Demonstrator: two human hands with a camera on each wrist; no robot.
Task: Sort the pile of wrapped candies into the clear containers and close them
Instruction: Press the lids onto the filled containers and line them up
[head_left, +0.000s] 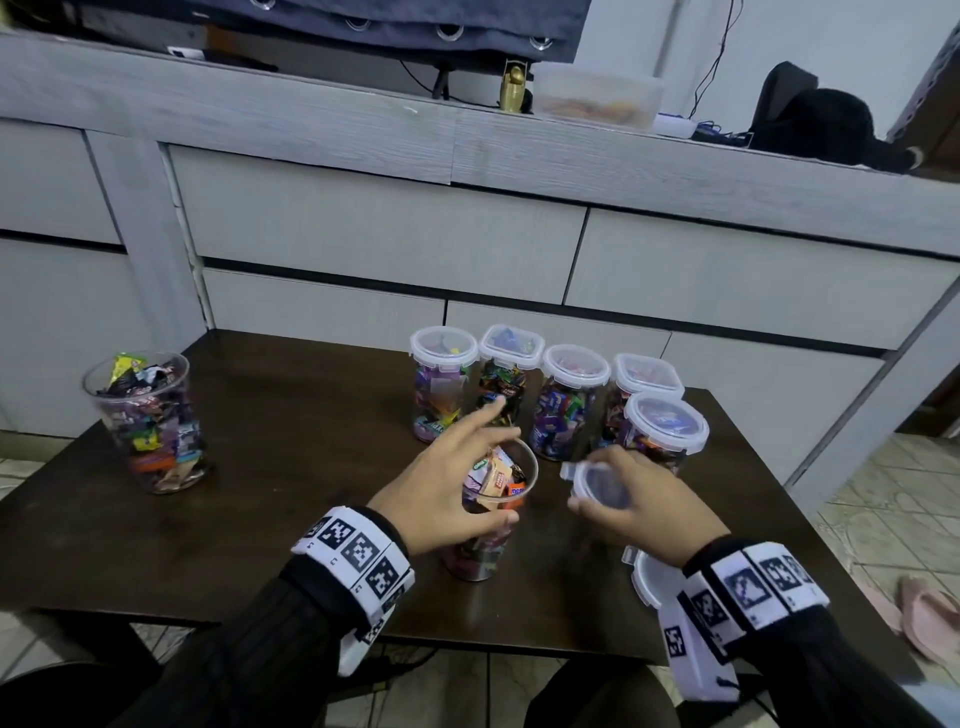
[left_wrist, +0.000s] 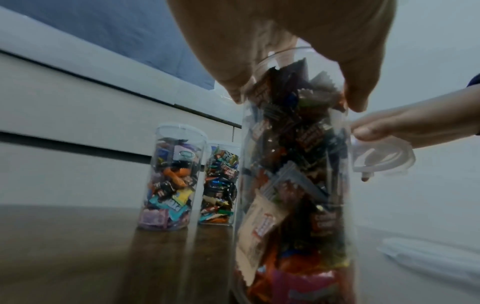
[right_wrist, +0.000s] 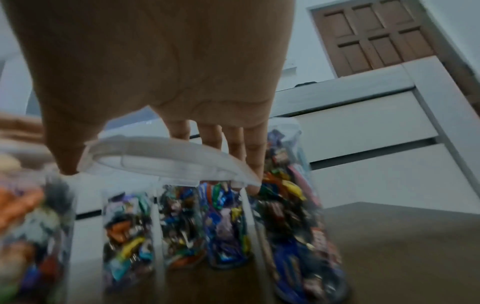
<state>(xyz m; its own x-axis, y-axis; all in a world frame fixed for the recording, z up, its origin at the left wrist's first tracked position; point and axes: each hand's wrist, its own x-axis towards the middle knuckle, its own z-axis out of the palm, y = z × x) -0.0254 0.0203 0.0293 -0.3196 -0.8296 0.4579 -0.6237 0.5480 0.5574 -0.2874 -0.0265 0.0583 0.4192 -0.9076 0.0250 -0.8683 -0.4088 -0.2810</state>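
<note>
A clear open container (head_left: 485, 551) packed with wrapped candies stands near the table's front. My left hand (head_left: 488, 462) grips its rim, thumb on the near side and fingers across the far side; in the left wrist view my left hand (left_wrist: 296, 98) straddles the container (left_wrist: 293, 185). Just right of it, my right hand (head_left: 587, 483) holds a round clear lid (head_left: 597, 486) by its edges, a little above the table. The lid (right_wrist: 161, 162) shows tilted between thumb and fingers in the right wrist view.
Several lidded containers (head_left: 571, 400) of candy stand in a row at the back of the dark table (head_left: 291, 467). A second open, full container (head_left: 150, 421) stands at the far left. Another lid (head_left: 649, 577) lies under my right wrist near the front edge.
</note>
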